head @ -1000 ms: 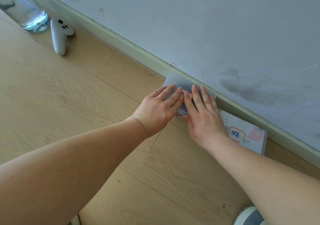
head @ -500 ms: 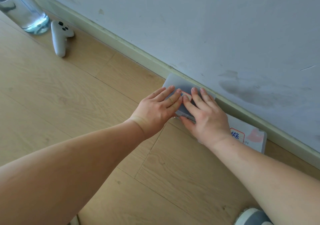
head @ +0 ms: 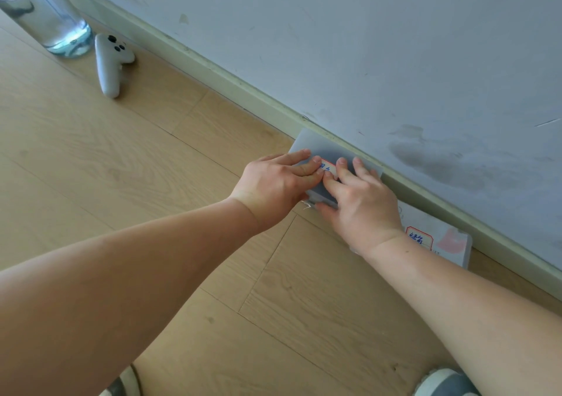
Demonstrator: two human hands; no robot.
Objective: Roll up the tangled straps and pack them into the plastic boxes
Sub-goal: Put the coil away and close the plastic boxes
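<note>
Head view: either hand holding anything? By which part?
Nothing gripped. Left hand and right hand lie flat-fingered on top of the grey plastic box.

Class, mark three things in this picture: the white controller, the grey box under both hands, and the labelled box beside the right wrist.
white controller (head: 107,70): head view, its handle.
grey box (head: 306,143): head view, bare far corner of lid.
labelled box (head: 447,251): head view, lid beside its label.

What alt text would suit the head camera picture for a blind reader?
The left hand and right hand press flat on a grey plastic box against the skirting board, on a wooden floor. A second labelled box lies beside it; a white controller lies far left.
</note>
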